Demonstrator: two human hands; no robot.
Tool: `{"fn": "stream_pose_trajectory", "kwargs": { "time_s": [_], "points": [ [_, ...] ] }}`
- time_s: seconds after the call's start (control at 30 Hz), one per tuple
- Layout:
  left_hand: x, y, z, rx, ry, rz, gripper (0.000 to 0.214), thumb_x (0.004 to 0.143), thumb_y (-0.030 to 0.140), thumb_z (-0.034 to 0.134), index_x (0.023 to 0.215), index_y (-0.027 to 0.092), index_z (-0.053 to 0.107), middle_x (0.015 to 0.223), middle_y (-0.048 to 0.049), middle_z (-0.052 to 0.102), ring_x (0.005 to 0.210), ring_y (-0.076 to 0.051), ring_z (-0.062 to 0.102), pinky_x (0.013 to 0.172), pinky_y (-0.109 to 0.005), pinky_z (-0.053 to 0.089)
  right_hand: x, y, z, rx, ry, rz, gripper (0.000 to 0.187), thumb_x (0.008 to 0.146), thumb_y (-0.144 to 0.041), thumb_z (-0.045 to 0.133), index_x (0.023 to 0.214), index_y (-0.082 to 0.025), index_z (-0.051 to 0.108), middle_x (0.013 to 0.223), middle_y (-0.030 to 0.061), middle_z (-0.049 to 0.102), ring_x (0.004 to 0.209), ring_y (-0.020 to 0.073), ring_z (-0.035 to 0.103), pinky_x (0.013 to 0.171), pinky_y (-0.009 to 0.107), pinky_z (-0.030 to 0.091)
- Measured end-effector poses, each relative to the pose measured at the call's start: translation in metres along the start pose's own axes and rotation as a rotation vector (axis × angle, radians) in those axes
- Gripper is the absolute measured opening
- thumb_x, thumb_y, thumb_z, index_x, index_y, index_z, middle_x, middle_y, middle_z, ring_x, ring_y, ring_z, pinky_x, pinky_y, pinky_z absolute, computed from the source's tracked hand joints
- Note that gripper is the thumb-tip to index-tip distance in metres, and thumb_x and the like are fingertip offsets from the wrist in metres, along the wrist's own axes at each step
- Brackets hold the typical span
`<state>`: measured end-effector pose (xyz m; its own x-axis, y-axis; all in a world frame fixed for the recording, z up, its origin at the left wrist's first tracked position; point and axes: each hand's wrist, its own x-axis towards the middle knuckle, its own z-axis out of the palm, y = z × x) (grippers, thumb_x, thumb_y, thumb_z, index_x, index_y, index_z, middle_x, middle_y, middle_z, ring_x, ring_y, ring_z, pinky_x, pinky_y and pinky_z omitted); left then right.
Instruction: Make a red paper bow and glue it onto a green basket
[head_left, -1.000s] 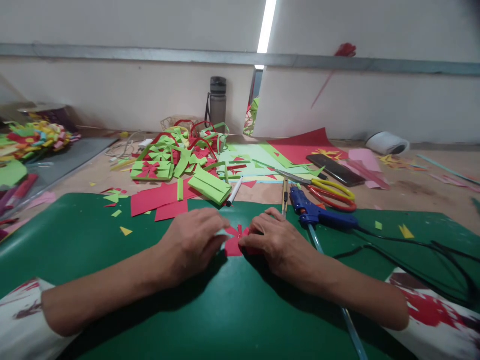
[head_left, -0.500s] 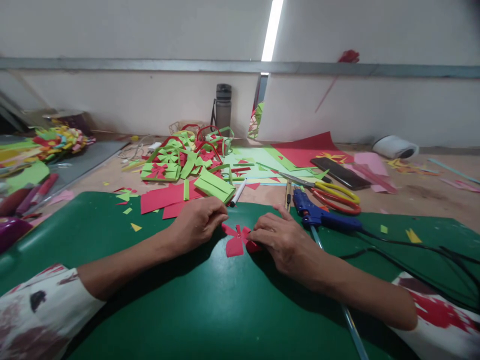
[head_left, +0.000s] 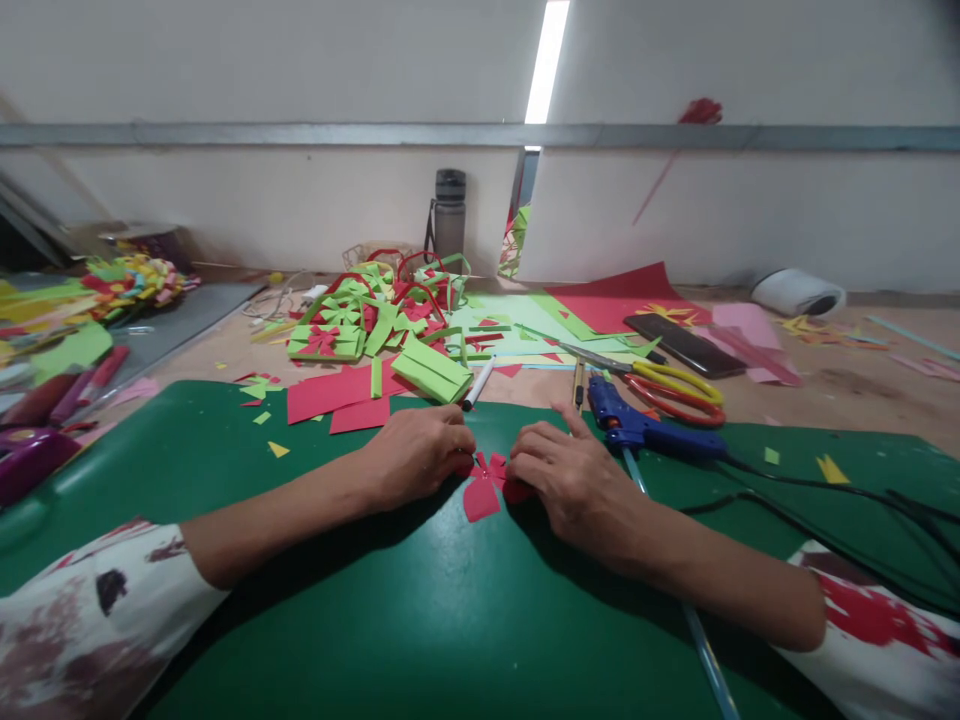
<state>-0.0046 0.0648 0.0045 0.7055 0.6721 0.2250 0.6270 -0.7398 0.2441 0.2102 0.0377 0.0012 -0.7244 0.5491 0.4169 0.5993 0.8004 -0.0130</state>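
Note:
A red paper flower (head_left: 484, 494) lies on the green mat (head_left: 420, 620) between my two hands. My left hand (head_left: 424, 455) is closed, its fingertips on the flower's left petal. From the other side my right hand (head_left: 559, 470) has its curled fingers on the right petal, partly covering it, with the thumb raised. The front petal points toward me and shows fully. Beyond my hands lie a folded light green paper piece (head_left: 431, 370) and a white marker (head_left: 480, 384) with a dark tip end.
A blue glue gun (head_left: 645, 430) with a clear glue stick and black cord lies right of my right hand. Behind it are scissors (head_left: 675, 385), a cutter (head_left: 578, 385) and a dark phone (head_left: 684, 345). Red and green paper bags (head_left: 330, 340) pile up near a bottle (head_left: 450, 220).
My left hand has moved right and onto the flower's left petal. The flower has turned slightly. My right hand stays at the right petal.

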Motion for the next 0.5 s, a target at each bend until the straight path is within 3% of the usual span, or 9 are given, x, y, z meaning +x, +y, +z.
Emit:
{"fn": "stream_pose_trajectory", "kwargs": {
  "time_s": [0.17, 0.33, 0.5],
  "points": [
    [-0.009, 0.001, -0.002, -0.005, 0.026, -0.026, 0.012, 0.083, 0.016, 0.060, 0.071, 0.014, 0.059, 0.073, -0.0004, 0.055, 0.062, -0.012, 0.052, 0.055, -0.021, 0.037, -0.002, 0.002, -0.002, -0.092, -0.013, 0.060, 0.024, 0.090, -0.010, 0.040, 0.087, -0.014, 0.064, 0.076, 0.0061, 0.064, 0.078, 0.0195, 0.057, 0.096, 0.046, 0.026],
    [-0.014, -0.004, -0.002, -0.009, 0.075, -0.082, 0.005, 0.081, 0.011, 0.060, 0.079, 0.013, 0.055, 0.068, 0.0007, 0.054, 0.056, -0.012, 0.048, 0.051, -0.021, 0.034, -0.005, -0.002, -0.007, -0.046, -0.011, 0.042, 0.024, 0.091, -0.014, 0.044, 0.078, -0.014, 0.064, 0.071, 0.0046, 0.064, 0.071, 0.0184, 0.057, 0.093, 0.044, 0.029],
    [-0.017, -0.004, -0.004, -0.033, 0.006, 0.009, 0.009, 0.088, 0.015, 0.053, 0.088, 0.016, 0.062, 0.081, -0.0024, 0.058, 0.067, -0.013, 0.054, 0.059, -0.022, 0.039, -0.007, -0.005, -0.010, 0.005, -0.042, 0.000, 0.024, 0.091, -0.020, 0.050, 0.069, -0.016, 0.060, 0.069, 0.0033, 0.062, 0.067, 0.0165, 0.054, 0.088, 0.040, 0.032]
  ]
}}
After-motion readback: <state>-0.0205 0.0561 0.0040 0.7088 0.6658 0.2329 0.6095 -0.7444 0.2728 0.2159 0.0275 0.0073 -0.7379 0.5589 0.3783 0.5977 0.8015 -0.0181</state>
